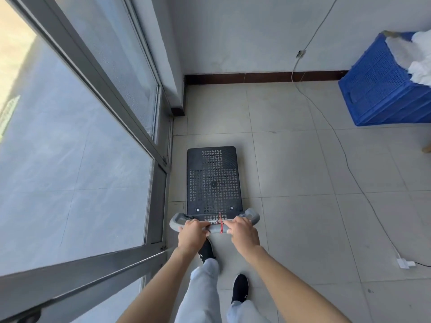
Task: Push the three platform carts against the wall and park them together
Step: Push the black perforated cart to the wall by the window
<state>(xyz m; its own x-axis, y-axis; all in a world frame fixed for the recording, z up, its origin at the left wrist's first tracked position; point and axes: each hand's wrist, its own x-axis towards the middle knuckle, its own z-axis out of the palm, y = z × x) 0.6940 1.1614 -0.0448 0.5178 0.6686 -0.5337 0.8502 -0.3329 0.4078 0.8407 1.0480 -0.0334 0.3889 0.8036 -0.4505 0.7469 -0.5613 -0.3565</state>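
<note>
Item: platform cart [213,180], black perforated deck, lower centre of frame, beside sliding door frame [161,164] at left; well apart from wall [256,38] at top.
Handle [214,223]: grey, red cord [221,223] tied round it.
Left hand [192,233]: closed round handle.
Right hand [243,233]: closed on handle, forefinger extended toward cord.
Other carts: none seen.
Step judged: first cart being pushed to wall.
Next move judged: straight push forward until deck meets skirting [263,77]; white cable [331,127] at right to be avoided.
Also noted: blue crate [382,89], upper right.
</note>
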